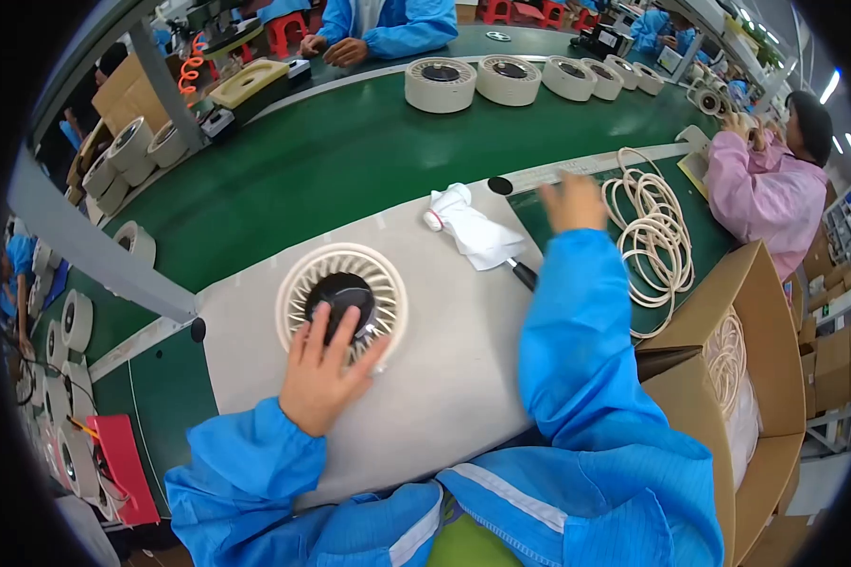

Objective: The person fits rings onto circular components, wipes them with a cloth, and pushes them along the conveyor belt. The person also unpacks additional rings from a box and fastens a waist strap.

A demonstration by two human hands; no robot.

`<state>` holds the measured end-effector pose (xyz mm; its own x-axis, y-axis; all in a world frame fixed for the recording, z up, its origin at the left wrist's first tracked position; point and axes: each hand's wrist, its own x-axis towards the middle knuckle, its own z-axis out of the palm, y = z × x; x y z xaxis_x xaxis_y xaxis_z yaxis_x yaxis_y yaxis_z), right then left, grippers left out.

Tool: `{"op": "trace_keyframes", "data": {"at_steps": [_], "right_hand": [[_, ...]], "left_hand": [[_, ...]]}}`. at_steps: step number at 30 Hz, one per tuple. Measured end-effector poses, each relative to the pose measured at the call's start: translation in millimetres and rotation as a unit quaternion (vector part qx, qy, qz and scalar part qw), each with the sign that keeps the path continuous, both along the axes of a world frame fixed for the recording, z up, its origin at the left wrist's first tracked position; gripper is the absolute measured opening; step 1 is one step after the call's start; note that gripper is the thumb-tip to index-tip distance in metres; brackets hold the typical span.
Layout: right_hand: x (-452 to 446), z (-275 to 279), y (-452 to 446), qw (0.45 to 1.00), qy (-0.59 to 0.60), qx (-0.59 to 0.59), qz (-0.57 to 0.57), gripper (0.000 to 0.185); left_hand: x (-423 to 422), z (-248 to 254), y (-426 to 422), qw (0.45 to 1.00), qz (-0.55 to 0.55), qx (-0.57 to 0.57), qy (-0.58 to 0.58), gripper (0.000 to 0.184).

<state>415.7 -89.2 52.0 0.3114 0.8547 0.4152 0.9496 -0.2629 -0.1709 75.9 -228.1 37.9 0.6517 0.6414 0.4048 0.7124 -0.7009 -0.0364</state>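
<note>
A round cream-white fan-like part (393, 274) with radiating ribs and a glossy black centre lies on a pale grey mat (444, 378) in front of me. My left hand (326, 373) rests on its lower edge and black centre, fingers spread. Out to the right, my right hand (577, 203) is over the green surface just left of a loose pile of cream rings (648, 227); its fingers are smeared by motion, and I cannot tell if they hold anything. Between my hands lies a white cloth-wrapped tool (477, 231) with a black handle (524, 274).
A green conveyor (350, 175) runs behind the mat, with several similar white round parts (440, 85) along its far side. An open cardboard box (775, 378) with more cream rings stands at right. A grey metal post (104, 246) rises at left. Co-workers sit across and at right.
</note>
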Motion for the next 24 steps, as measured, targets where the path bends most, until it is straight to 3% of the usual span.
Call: {"op": "trace_keyframes", "data": {"at_steps": [1, 3, 7, 9, 13, 15, 16, 18, 19, 20, 22, 24], "right_hand": [[26.3, 7.2, -12.0, 0.996, -0.03, -0.014, -0.087, 0.037], [53.8, 18.5, -48.1, 0.973, 0.023, -0.122, -0.193, 0.041], [63.1, -13.9, -98.2, 0.949, 0.092, -0.236, -0.186, 0.035], [80.8, -46.2, -103.0, 0.964, 0.108, -0.172, -0.173, 0.031], [83.9, -37.5, -98.9, 0.965, 0.136, -0.163, -0.154, 0.03], [89.5, -32.4, -96.7, 0.982, 0.064, -0.081, -0.158, 0.028], [90.4, -25.1, -100.0, 0.991, 0.054, 0.011, -0.124, 0.027], [87.2, -4.0, -103.2, 0.982, 0.042, 0.173, -0.056, 0.028], [78.5, 10.7, -105.2, 0.968, 0.039, 0.245, -0.025, 0.029], [58.9, 28.0, -106.1, 0.969, 0.041, 0.244, -0.023, 0.029], [1.6, 55.3, -106.0, 0.947, 0.234, 0.214, 0.055, 0.031], [-32.1, 43.4, -96.5, 0.892, 0.327, 0.244, 0.194, 0.031]], "left_hand": [[-2.0, 0.2, 10.3, 1.0, 0.018, -0.006, 0.008, 0.071], [-4.9, -0.3, 39.0, 0.998, 0.057, 0.006, 0.021, 0.072], [-19.5, -13.3, 125.7, 0.991, 0.119, 0.05, 0.041, 0.075], [-28.3, -14.2, 168.1, 0.982, 0.169, 0.068, 0.057, 0.077], [-37.1, -23.4, 198.2, 0.949, 0.284, 0.121, 0.069, 0.073], [-36.4, -6.7, 187.7, 0.959, 0.259, 0.108, -0.033, 0.065], [-52.2, -1.0, 189.9, 0.955, 0.273, 0.109, -0.031, 0.065], [-96.9, 11.9, 204.9, 0.965, 0.162, 0.125, -0.165, 0.063], [-119.4, 14.5, 213.4, 0.948, 0.227, 0.144, -0.169, 0.065], [-141.9, 13.9, 221.4, 0.927, 0.29, 0.163, -0.173, 0.067], [-179.6, -1.0, 235.5, 0.78, 0.595, 0.196, 0.01, 0.059], [-224.7, -21.4, 249.2, 0.665, 0.723, 0.145, 0.114, 0.052]]}}
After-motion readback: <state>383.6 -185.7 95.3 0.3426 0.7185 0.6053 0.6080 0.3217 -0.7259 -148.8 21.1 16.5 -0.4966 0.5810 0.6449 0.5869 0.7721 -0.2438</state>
